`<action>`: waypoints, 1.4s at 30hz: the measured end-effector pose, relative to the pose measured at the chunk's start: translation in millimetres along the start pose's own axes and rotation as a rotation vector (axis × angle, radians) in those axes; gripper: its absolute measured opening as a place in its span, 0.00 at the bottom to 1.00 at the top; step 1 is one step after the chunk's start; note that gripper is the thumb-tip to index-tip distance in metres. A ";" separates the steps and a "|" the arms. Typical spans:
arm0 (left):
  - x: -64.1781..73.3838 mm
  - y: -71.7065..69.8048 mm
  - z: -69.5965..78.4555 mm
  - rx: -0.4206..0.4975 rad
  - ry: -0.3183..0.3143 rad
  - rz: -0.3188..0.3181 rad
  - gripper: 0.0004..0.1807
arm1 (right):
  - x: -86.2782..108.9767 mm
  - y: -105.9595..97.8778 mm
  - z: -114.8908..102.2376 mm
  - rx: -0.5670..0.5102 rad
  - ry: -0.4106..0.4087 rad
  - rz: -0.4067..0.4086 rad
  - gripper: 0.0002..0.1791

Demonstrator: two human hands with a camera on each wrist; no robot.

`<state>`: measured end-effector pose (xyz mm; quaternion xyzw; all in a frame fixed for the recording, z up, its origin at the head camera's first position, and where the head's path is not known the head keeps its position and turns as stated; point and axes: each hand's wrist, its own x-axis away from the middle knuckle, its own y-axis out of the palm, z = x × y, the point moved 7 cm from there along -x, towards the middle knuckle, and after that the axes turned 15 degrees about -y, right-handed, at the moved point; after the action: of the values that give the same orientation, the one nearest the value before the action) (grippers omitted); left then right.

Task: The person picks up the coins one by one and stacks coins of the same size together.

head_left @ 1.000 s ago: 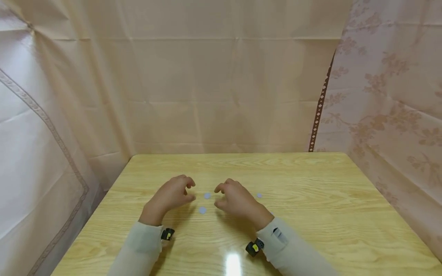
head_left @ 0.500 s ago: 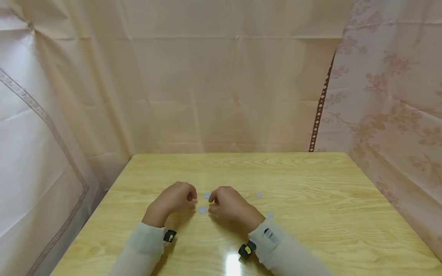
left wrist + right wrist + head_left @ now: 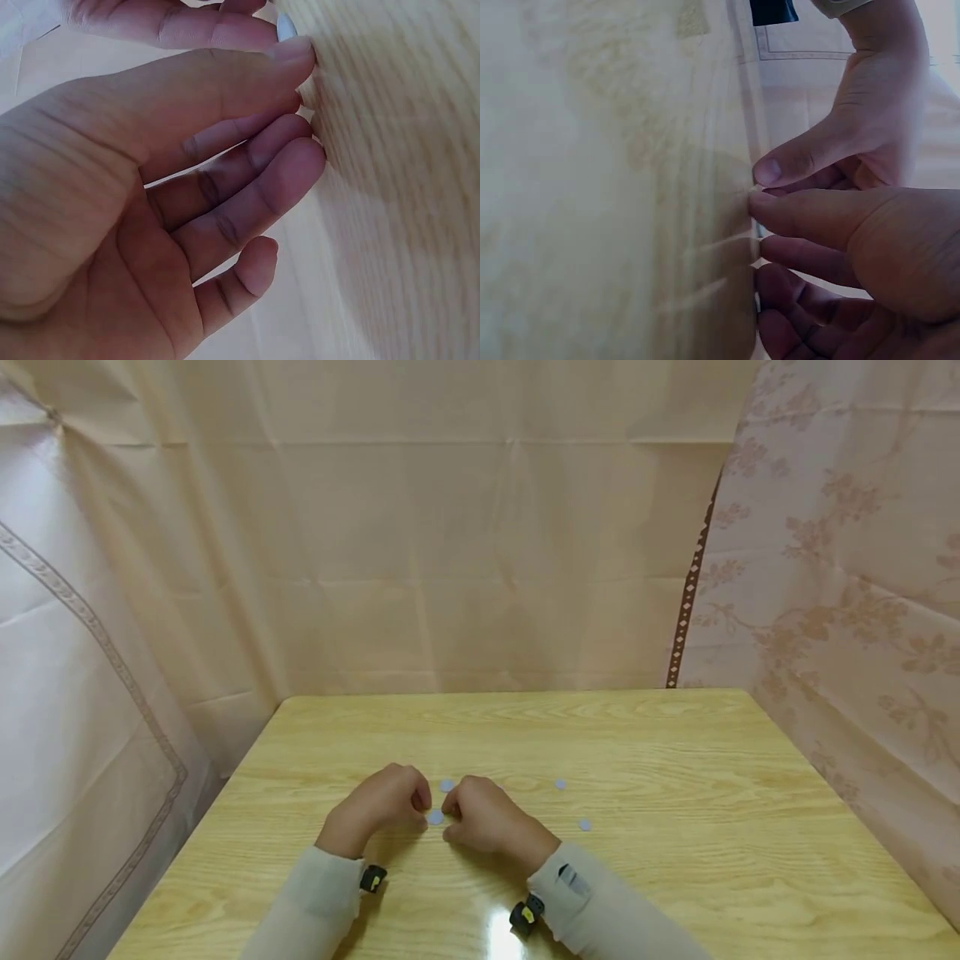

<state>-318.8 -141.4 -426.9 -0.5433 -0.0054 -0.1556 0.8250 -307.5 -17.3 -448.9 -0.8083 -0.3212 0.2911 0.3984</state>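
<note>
On the wooden table [image 3: 675, 810] lies a small pale round disc [image 3: 436, 817], flat, with its face showing between my two hands. My left hand [image 3: 382, 806] is at its left side, fingers loosely bent and thumb tip close to the rim. From the right comes my right hand [image 3: 487, 818], index finger and thumb bent toward the same disc. In the left wrist view a whitish disc edge [image 3: 285, 27] shows just beyond the left thumb [image 3: 289, 60]. The right wrist view has both thumb tips close together at table level. A second pale disc [image 3: 447, 785] sits just behind.
Two more pale discs, a farther one [image 3: 559, 784] and a nearer one [image 3: 585, 825], lie to the right of my right hand. Beige curtains [image 3: 465, 543] hang behind the table, and patterned cloth [image 3: 847, 610] hangs at the right.
Both hands have come down and nearer to me, the right one also moving left, so they close in on the near disc. The front right disc has come into full view.
</note>
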 end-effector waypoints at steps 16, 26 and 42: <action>2.7 9.3 -0.9 -0.010 0.003 0.012 0.08 | 2.9 5.2 7.9 -0.076 0.103 0.089 0.08; -3.3 11.9 -0.6 0.002 0.016 0.001 0.08 | 4.1 2.0 10.4 -0.046 0.110 0.117 0.03; -6.5 10.1 -6.2 0.117 0.011 -0.107 0.06 | -0.3 -3.1 7.2 0.013 0.063 0.138 0.04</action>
<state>-323.4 -141.7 -439.6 -0.4922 -0.0389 -0.2022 0.8458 -313.7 -12.7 -449.9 -0.8347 -0.2502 0.2942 0.3925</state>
